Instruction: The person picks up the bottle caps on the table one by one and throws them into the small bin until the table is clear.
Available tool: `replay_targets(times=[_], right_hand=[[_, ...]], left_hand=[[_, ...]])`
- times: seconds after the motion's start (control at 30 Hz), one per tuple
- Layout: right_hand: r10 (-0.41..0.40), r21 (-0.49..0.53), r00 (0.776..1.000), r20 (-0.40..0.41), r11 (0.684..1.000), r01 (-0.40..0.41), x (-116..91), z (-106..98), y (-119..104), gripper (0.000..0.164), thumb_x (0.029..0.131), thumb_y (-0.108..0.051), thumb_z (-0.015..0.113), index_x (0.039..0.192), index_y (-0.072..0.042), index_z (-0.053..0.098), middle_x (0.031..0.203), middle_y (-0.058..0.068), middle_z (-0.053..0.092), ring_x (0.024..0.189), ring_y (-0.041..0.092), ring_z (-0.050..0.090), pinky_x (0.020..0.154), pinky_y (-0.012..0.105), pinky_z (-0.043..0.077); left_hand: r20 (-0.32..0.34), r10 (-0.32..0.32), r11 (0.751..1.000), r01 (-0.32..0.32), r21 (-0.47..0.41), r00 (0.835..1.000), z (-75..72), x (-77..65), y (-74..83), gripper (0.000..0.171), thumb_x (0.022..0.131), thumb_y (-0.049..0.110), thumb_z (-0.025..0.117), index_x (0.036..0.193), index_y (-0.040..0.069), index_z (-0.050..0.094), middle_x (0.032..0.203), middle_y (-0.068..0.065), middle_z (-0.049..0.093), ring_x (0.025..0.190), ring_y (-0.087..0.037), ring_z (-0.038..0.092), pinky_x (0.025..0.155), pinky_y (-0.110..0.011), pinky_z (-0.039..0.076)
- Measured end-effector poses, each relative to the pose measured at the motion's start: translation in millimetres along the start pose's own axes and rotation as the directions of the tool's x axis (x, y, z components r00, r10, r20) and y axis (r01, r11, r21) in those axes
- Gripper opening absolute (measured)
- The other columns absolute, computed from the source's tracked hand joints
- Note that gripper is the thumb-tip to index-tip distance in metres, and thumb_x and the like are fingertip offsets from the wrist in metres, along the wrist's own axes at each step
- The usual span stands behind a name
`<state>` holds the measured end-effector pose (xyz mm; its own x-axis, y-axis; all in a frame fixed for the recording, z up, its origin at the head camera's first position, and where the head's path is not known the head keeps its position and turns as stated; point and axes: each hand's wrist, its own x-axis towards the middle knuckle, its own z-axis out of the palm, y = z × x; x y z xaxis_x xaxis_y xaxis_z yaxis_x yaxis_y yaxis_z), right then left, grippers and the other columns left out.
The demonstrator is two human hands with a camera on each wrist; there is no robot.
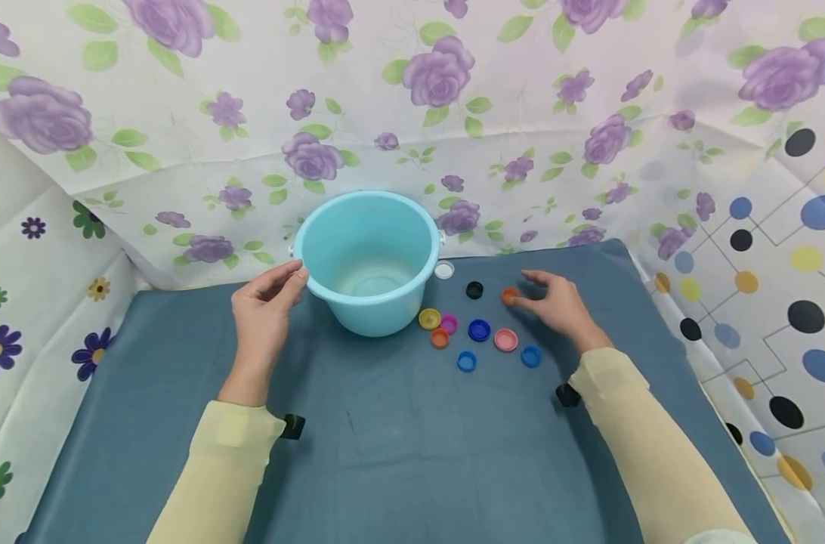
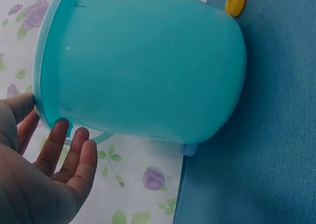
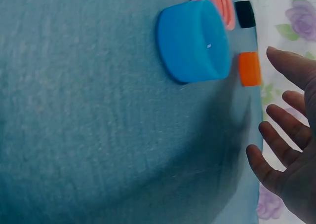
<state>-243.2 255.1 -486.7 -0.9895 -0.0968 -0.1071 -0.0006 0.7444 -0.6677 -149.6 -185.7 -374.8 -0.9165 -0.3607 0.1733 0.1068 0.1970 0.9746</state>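
A light blue plastic bucket (image 1: 375,306) stands upright at the back of the table. My left hand (image 1: 266,302) is at its left rim, and the thumb and a finger pinch that rim in the left wrist view, with the other fingers loosely bent beside the wall. To the right of the bucket, my right hand (image 1: 558,306) hovers with spread fingers around an orange bottle cap (image 1: 510,295). In the right wrist view a gap shows between the fingertips and that orange cap (image 3: 250,69).
Several more bottle caps lie right of the bucket, among them a black cap (image 1: 474,290), a white cap (image 1: 444,270), a pink cap (image 1: 505,340), a yellow cap (image 1: 429,319) and a blue cap (image 1: 531,357). Flowered sheeting (image 1: 385,98) rises behind the blue-grey tablecloth (image 1: 412,453).
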Motion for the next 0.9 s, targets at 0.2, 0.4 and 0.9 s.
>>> replay_targets(times=[0.2,0.4,0.9], right_hand=[[-0.016,-0.026,1.000,0.010,1.000,0.017,5.0,4.8,6.9,0.070,0.077,-0.052,0.071,0.137,-0.025,0.048,0.137,0.004,0.051,0.128,0.028,0.044,0.098,0.052,0.041],[-0.027,-0.039,1.000,0.011,0.999,0.027,6.2,6.9,5.4,0.062,0.077,-0.046,0.073,0.131,-0.022,0.054,0.131,0.003,0.056,0.122,0.027,0.049,0.096,0.050,0.042],[-0.015,-0.059,1.000,0.016,0.998,0.016,6.8,8.5,6.8,0.049,0.077,-0.038,0.076,0.119,-0.016,0.064,0.125,0.009,0.057,0.116,0.029,0.050,0.094,0.049,0.043]], left_hand=[[-0.007,-0.006,1.000,0.005,-0.003,1.000,-0.2,-0.5,0.3,0.031,0.083,0.027,0.071,0.111,0.011,0.071,0.095,0.004,0.070,0.082,-0.016,0.065,0.070,-0.019,0.053],[-0.008,-0.012,1.000,0.012,0.000,1.000,-0.9,-0.4,0.0,0.032,0.083,0.027,0.072,0.110,0.012,0.071,0.093,0.005,0.070,0.078,-0.011,0.065,0.071,-0.020,0.053],[-0.007,-0.010,1.000,0.009,-0.011,1.000,0.7,-0.4,-0.6,0.031,0.083,0.027,0.071,0.111,0.012,0.071,0.095,0.003,0.070,0.082,-0.018,0.065,0.071,-0.019,0.053]])
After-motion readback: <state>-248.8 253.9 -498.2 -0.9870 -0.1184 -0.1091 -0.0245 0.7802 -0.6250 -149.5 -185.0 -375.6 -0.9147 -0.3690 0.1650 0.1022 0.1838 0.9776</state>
